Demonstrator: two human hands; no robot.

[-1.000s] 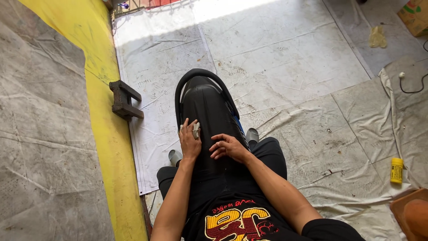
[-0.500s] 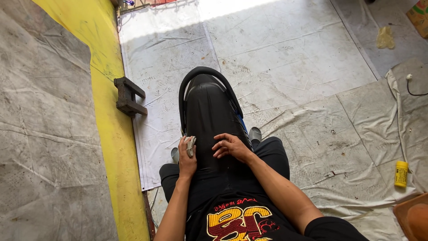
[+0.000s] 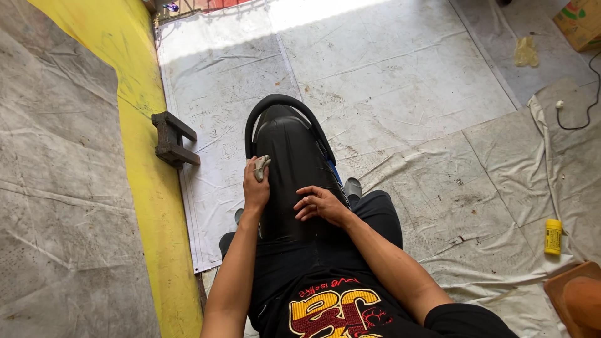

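A long glossy black curved panel (image 3: pixel 291 156) with a rounded black rim at its far end rests on my lap and points away from me. My left hand (image 3: pixel 255 188) presses a small folded grey pad (image 3: pixel 260 166) against the panel's left side. My right hand (image 3: pixel 320 204) lies flat on the panel's near right part, fingers spread, holding nothing. Both forearms reach out from my black printed shirt.
White scuffed sheeting (image 3: pixel 388 75) covers the floor. A dark wooden stool-like block (image 3: pixel 173 139) sits at the left by a yellow strip (image 3: pixel 141 156). A small yellow bottle (image 3: pixel 553 236), a cardboard box (image 3: pixel 579 22), a white cable plug (image 3: pixel 559 105) and a brown object (image 3: pixel 576 297) lie at the right.
My left hand with the grey pad slid down the panel's left side toward me and then back up a little. The right hand stayed put on the panel.
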